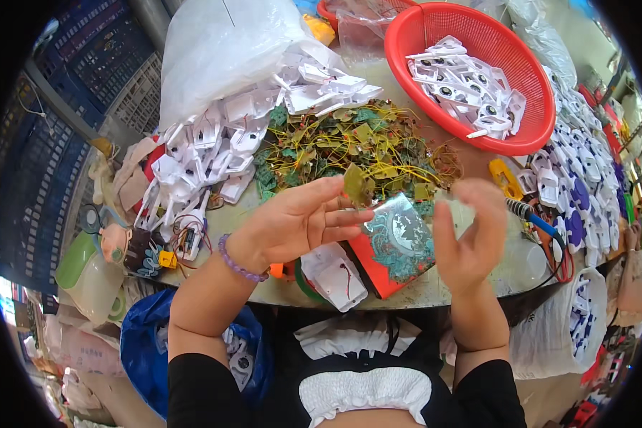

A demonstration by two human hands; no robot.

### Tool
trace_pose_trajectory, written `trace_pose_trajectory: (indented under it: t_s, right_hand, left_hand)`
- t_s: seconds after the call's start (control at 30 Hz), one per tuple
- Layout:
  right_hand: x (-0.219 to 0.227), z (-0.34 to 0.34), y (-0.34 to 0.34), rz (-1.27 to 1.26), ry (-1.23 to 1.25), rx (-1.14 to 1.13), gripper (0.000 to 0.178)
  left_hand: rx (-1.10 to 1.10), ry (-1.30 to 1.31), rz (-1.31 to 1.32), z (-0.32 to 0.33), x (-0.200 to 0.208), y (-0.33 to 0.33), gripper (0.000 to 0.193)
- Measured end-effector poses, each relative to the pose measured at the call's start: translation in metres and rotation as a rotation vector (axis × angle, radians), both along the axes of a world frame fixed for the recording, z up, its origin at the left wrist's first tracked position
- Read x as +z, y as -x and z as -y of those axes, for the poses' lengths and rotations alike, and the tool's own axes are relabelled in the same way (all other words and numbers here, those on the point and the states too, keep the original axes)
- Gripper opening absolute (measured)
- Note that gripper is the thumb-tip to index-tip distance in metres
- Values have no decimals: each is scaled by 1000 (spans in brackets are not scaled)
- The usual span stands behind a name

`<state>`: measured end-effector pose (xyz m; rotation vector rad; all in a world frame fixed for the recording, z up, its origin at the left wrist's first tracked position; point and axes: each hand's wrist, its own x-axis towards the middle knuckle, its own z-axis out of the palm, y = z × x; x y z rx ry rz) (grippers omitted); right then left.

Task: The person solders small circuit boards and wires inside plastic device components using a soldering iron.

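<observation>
As left fingers (344, 218) pinch a flat board (356, 185), thin wires (371, 145) tangle.

A black top (282, 367); black sleeves (205, 392), cut short, leaving both forearms (210, 314) bare; a white gathered panel (364, 392) with frilled edging across the front; a second white ruffled piece (335, 344) farther out; a purple beaded bracelet (237, 265) circling the left wrist (248, 242).

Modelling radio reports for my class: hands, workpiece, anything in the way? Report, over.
Left hand holding green board at fingertips. Right hand open, blurred, nothing seen in it. Board heap just beyond, yellow wires tangled.
</observation>
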<state>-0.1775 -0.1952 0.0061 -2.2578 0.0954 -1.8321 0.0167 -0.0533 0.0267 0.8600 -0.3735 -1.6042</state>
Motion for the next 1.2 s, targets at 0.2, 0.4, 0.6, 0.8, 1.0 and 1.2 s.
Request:
trace_pose_trajectory:
  t_s: [0.2,0.4,0.6,0.8,1.0,1.2]
  right_hand:
    - [-2,-24,-14,-279,11,123,24]
    - [-1,-27,-17,-374,-83,141,20]
    - [1,-28,-14,-406,-190,220,15]
    - [2,-28,-12,-431,-224,241,13]
    - [-3,-26,-12,-354,-379,321,12]
    - [-1,-27,-14,-292,-418,390,24]
  left_hand:
    - [34,64,-47,3,-3,12,24]
    - [45,38,-61,-5,-6,19,20]
    - [37,75,-48,-7,-3,24,32]
    - [-38,158,-48,-9,-5,24,44]
    - [-116,213,-17,-11,-10,23,45]
    - [46,91,12,-10,-14,26,42]
